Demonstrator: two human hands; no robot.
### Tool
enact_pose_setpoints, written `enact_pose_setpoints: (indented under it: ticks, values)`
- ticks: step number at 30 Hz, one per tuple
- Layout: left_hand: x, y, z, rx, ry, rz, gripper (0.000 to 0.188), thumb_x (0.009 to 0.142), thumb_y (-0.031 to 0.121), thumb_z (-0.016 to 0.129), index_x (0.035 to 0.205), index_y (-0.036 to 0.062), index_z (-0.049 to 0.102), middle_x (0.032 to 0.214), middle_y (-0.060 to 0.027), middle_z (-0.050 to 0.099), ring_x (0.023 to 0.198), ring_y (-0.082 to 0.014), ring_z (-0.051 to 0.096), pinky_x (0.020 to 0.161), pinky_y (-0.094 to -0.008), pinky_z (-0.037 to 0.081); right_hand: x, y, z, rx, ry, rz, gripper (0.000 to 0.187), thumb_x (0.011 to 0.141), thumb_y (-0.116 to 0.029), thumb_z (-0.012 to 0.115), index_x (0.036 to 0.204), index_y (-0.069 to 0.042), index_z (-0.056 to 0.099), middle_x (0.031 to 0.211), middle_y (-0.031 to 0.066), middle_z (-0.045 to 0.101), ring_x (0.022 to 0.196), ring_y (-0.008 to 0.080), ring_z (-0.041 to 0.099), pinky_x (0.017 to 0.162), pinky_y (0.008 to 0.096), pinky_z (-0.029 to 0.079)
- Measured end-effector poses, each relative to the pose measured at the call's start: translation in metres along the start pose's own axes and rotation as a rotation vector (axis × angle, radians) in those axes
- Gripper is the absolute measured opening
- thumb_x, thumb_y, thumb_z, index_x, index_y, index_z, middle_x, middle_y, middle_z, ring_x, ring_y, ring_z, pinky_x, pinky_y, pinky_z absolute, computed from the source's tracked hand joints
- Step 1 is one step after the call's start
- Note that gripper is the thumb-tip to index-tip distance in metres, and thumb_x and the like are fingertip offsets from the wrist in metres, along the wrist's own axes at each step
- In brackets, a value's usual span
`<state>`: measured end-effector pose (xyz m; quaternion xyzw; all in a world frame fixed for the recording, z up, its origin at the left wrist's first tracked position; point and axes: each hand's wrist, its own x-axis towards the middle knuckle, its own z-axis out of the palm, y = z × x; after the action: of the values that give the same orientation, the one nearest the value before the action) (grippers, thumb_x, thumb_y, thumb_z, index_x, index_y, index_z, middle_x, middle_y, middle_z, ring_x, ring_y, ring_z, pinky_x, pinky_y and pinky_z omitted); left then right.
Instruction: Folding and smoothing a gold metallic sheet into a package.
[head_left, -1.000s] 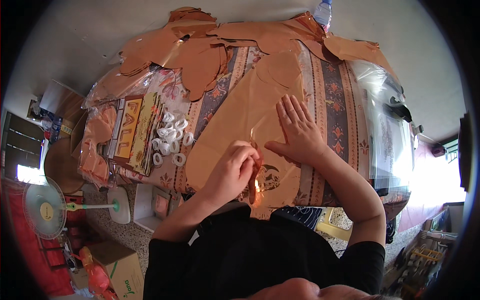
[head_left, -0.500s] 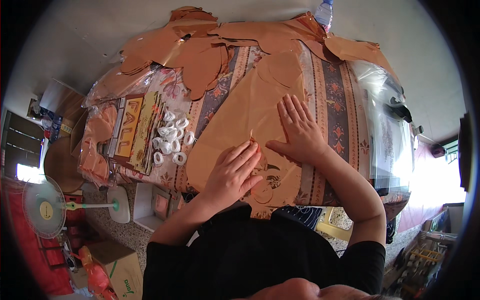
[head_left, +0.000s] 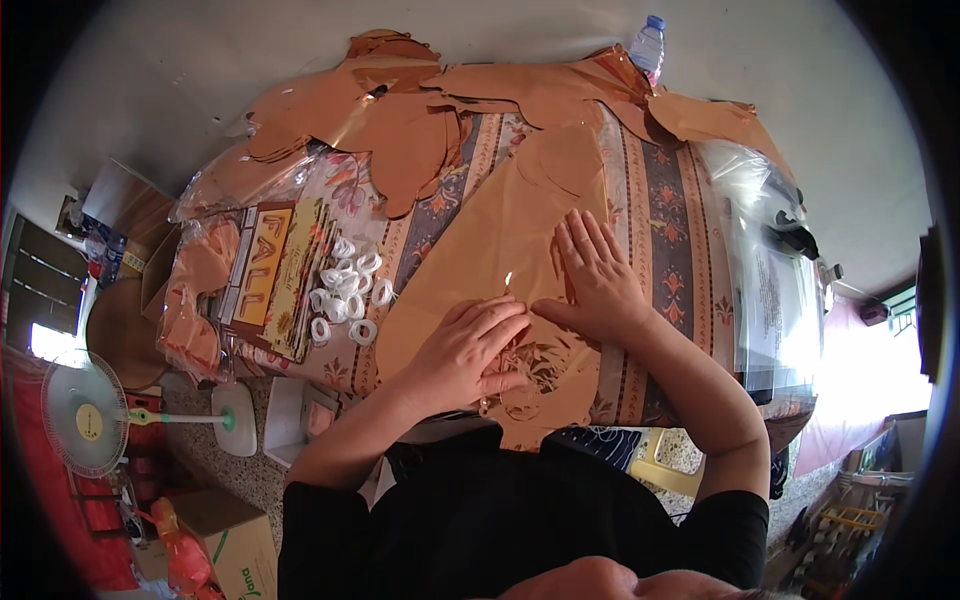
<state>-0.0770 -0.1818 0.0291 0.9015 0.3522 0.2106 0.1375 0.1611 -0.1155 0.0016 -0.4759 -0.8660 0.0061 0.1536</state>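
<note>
A large flat copper-coloured foil balloon (head_left: pixel 450 262) lies on the patterned tablecloth in front of me, its narrower part reaching toward the near table edge. My right hand (head_left: pixel 600 285) rests flat on its right side, fingers stretched out and thumb pointing left. On the lower part lies my left hand (head_left: pixel 470 345), palm down, with its fingers extended and thumb apart. The foil beside and below the left thumb is wrinkled and glinting. What lies under the left palm is hidden.
More flat copper foil balloons (head_left: pixel 405 135) spread along the far edge, with a water bottle (head_left: pixel 648 50) behind. White ribbon rolls (head_left: pixel 345 285) and printed cards (head_left: pixel 272 275) are at left, clear plastic packaging (head_left: pixel 765 280) at right. A fan (head_left: pixel 85 415) stands left of the table.
My left hand has slid slightly right along the foil, closer to my right thumb. The foil near it shows more wrinkles. The whole view has shifted a little; my right hand stays flat.
</note>
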Motion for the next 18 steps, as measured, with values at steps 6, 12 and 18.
enact_pose_setpoints:
  ticks: [6, 12, 18]
  values:
    - [0.002, -0.013, 0.000, -0.124, 0.008, -0.113, 0.039, 0.085, 0.022, 0.069, 0.119, 0.0067, 0.055, 0.133, -0.0094, 0.053, 0.123, -0.0293, 0.050, 0.104, -0.0415, 0.038, 0.001, -0.002, -0.002, 0.021, -0.042, 0.014, 0.104, 0.079, -0.065, 0.061, 0.145, 0.008, 0.028, 0.152, 0.0277, 0.025, 0.145, 0.0393, 0.019, 0.118, 0.0457, 0.014]
    - [0.003, -0.021, 0.002, 0.035, 0.038, -0.014, 0.048, 0.082, 0.031, 0.073, 0.119, 0.0060, 0.056, 0.131, -0.0091, 0.054, 0.129, -0.0276, 0.047, 0.106, -0.0426, 0.036, 0.003, -0.002, -0.004, 0.003, -0.069, 0.014, 0.105, 0.079, -0.067, 0.059, 0.146, 0.008, 0.026, 0.152, 0.0287, 0.024, 0.145, 0.0398, 0.018, 0.119, 0.0460, 0.013]
    - [0.001, -0.024, 0.003, 0.166, -0.023, -0.041, 0.060, 0.086, 0.046, 0.066, 0.125, 0.0033, 0.055, 0.140, -0.0090, 0.048, 0.137, -0.0266, 0.037, 0.112, -0.0474, 0.029, 0.004, 0.000, -0.003, -0.011, -0.104, 0.009, 0.109, 0.080, -0.071, 0.057, 0.147, 0.009, 0.024, 0.153, 0.0290, 0.021, 0.146, 0.0403, 0.015, 0.119, 0.0461, 0.012]
